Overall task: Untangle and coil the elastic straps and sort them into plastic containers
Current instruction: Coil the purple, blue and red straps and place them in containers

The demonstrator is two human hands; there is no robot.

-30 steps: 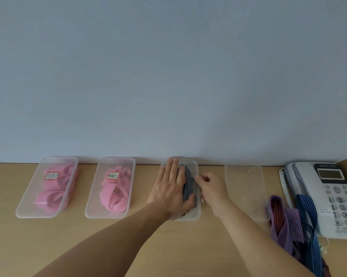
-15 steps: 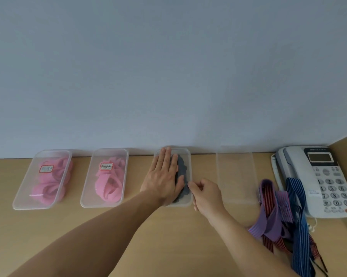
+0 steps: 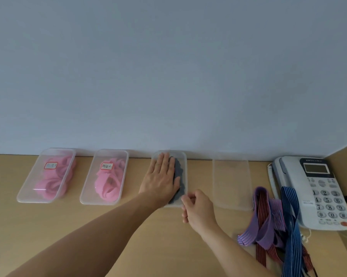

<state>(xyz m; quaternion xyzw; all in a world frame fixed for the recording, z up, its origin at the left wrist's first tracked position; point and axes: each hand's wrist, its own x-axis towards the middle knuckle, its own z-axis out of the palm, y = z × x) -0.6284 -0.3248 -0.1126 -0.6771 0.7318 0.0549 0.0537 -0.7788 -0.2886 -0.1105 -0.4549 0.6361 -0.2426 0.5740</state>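
My left hand (image 3: 160, 178) lies flat, fingers straight and together, palm down on the third clear container (image 3: 185, 176) in the row. It grips nothing and only presses from above. The coiled dark grey strap (image 3: 178, 172) sits inside this container and shows along the right side of my hand. I cannot tell from here whether a lid lies between palm and strap.

My right hand (image 3: 198, 208) is at the near right corner of the same container, fingers curled inward, thumb and forefinger close to the rim. Whether they pinch the plastic edge or simply hover closed beside it I cannot tell.

To the left stand two more clear containers against the wall (image 3: 168, 76). The far left container (image 3: 23, 194) and the second container (image 3: 84, 196) each hold pink straps (image 3: 108, 182) and carry a red-bordered label (image 3: 106, 166) on top.

To the right of my hands lies a fourth clear plastic piece (image 3: 232, 180), lid or container I cannot say.

Beyond it, a loose tangle rests on the wooden table (image 3: 148, 236): a purple striped strap (image 3: 260, 228), a red-and-black striped strap (image 3: 261, 208) and a blue striped strap (image 3: 290, 216). The blue one overlaps the near edge of a white desk telephone (image 3: 316, 192).
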